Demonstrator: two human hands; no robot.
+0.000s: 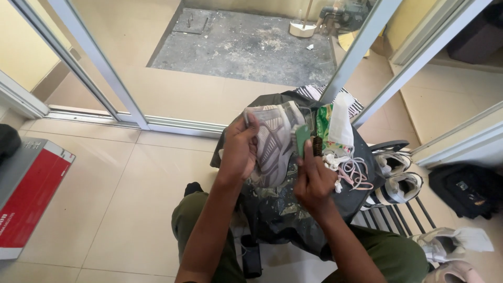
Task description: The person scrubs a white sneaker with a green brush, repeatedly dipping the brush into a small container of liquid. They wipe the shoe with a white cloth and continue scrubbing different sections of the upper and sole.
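Over black plastic, hands (238,149) (313,181) grip sneaker (275,141) and brush (304,139).

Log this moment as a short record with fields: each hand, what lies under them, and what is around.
left hand: grips a grey sneaker by its side, held up
right hand: holds a green-handled brush against the sneaker
under the hands: black plastic sheet, with loose laces and a green packet on it
right side: more shoes on a rack
left side: red and grey box on the tiled floor
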